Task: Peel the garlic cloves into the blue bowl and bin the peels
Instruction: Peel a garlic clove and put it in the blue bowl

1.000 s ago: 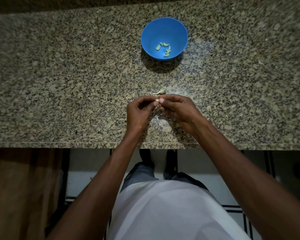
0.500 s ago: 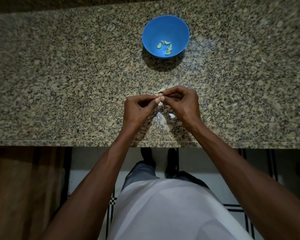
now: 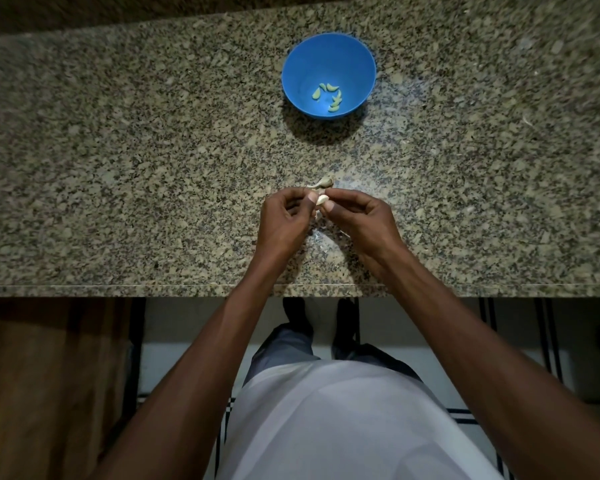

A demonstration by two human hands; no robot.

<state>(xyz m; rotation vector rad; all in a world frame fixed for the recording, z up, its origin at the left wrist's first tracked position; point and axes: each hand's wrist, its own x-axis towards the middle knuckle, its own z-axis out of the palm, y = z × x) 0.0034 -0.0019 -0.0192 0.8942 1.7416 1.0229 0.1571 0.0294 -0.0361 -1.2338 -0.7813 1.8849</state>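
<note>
Head view, clove: you hold one pale garlic clove above the counter, pinched at the meeting point of both hands, with its long axis running roughly left to right between your fingertips.
Head view, left hand: your left hand is curled, thumb and forefinger nipping the clove's left end.
Head view, right hand: your right hand is curled too, its thumb and fingers closed on the clove's right end and underside; which hand carries the weight, you cannot tell from here.
Head view, bowl bearing: the blue bowl stands straight ahead of the clove, well apart from it and very slightly to the right, so the right hand looks the nearer one for the drop.
Head view, bowl contents: several peeled cloves lie in its bottom.
Head view, peel: a scrap of garlic skin lies on the counter just beyond your fingertips, between hands and bowl.
Head view, surface: speckled granite, with a straight front edge close to your wrists.
Head view, room: tiled floor below the counter; no bin is in sight.
</note>
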